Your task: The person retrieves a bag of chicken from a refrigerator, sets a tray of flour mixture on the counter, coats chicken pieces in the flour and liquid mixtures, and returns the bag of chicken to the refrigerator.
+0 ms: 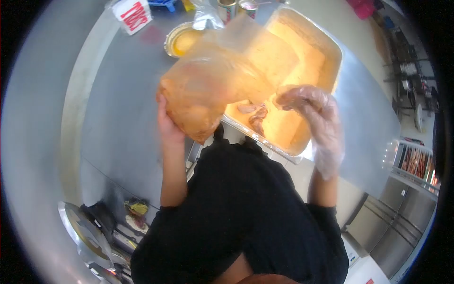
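A clear plastic bag (198,90) filled with orange-coated pieces rests in my left hand (169,120), whose fingers wrap its lower left side. The bag's upper part leans over a large metal tray (336,61) lined with orange breading. My right hand (314,111), in a clear plastic glove, is over the tray's right part. Its fingers are pinched together near the bag; what they hold, if anything, cannot be made out. A few coated pieces (257,118) lie in the tray's near left corner.
A foil bowl (170,42) with yellow liquid stands behind the bag, beside two cans (227,9). A white bag with red print (132,16) lies at the back left of the metal table (118,94). Shelves and a display of food (416,161) are at the far right.
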A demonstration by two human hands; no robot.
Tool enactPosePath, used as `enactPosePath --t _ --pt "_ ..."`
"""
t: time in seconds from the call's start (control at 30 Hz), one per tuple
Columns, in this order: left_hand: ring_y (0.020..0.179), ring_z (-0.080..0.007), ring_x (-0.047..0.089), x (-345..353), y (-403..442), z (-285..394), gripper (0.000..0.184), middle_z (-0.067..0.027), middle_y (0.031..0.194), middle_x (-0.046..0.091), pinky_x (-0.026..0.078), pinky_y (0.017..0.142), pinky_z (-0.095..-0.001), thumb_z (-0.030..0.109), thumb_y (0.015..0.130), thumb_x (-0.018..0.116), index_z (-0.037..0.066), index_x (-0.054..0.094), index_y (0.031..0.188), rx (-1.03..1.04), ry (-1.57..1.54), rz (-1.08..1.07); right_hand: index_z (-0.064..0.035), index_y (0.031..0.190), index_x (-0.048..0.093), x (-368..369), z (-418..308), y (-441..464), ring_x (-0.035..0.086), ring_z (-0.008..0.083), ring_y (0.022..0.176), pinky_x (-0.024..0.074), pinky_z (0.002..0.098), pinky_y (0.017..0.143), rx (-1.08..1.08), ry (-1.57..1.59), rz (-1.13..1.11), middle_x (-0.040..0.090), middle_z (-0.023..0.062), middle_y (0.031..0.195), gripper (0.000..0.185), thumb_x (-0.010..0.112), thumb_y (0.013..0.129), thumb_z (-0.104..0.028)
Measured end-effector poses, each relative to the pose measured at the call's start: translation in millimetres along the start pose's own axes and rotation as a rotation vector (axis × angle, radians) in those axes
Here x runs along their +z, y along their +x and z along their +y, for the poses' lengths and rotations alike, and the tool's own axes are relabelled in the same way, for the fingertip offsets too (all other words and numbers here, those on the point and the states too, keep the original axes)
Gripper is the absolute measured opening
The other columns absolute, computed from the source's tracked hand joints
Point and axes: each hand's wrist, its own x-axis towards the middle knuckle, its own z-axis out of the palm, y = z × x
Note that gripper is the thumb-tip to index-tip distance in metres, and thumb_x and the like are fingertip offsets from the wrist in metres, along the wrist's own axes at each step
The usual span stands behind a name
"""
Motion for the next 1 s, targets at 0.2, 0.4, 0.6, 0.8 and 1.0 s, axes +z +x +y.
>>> enactPosePath --t 0.2,0.4,0.6,0.8,1.0 --pt "0.131 -0.0312 0.055 5.8 -3.9 -4.5 0.062 -0.0150 0.145 0.054 0.049 0.109 -0.0492 0.039 0.101 0.059 0.006 0.040 0.149 -0.155 -0.067 -0.158 0.0030 0.116 0.070 39.3 32.7 19.0 0.069 0.0241 0.101 0.0534 0.0338 0.093 -0.060 -0.401 -0.070 0.073 0.0164 0.106 0.028 0.056 0.093 0.008" --pt "0.121 -0.0254 0.062 3.8 -5.6 -13.8 0.050 -0.0113 0.133 0.062 0.053 0.103 -0.0433 0.030 0.101 0.063 0.005 0.048 0.142 -0.187 -0.017 -0.112 0.0020 0.119 0.067 44.2 58.5 41.4 0.065 0.0198 0.097 0.0524 0.0327 0.088 0.249 -0.416 -0.285 0.070 0.0105 0.105 0.029 0.066 0.090 -0.004" --pt "0.114 -0.0202 0.065 24.0 -9.3 -19.1 0.042 -0.0084 0.128 0.065 0.055 0.097 -0.0375 0.024 0.103 0.062 0.003 0.053 0.137 -0.071 0.135 -0.065 0.0010 0.121 0.066 65.8 55.2 49.3 0.067 0.0207 0.090 0.0533 0.0343 0.084 0.179 -0.444 -0.444 0.072 0.0146 0.102 0.038 0.072 0.086 -0.013" --pt "0.113 -0.0193 0.066 27.6 -18.4 -30.1 0.039 -0.0096 0.127 0.066 0.055 0.096 -0.0360 0.021 0.103 0.061 0.001 0.054 0.136 -0.015 0.302 -0.019 0.0024 0.117 0.065 61.9 104.4 52.0 0.067 0.0209 0.093 0.0518 0.0368 0.081 0.233 -0.417 -0.429 0.072 0.0196 0.102 0.036 0.071 0.088 -0.018" --pt "0.114 -0.0179 0.065 30.9 -16.2 -25.6 0.037 -0.0107 0.126 0.066 0.052 0.100 -0.0341 0.020 0.103 0.061 -0.001 0.057 0.134 -0.004 0.375 -0.093 -0.0005 0.129 0.061 64.2 90.3 42.4 0.065 0.0260 0.111 0.0499 0.0371 0.096 0.160 -0.483 -0.447 0.069 0.0172 0.118 0.043 0.069 0.090 -0.017"
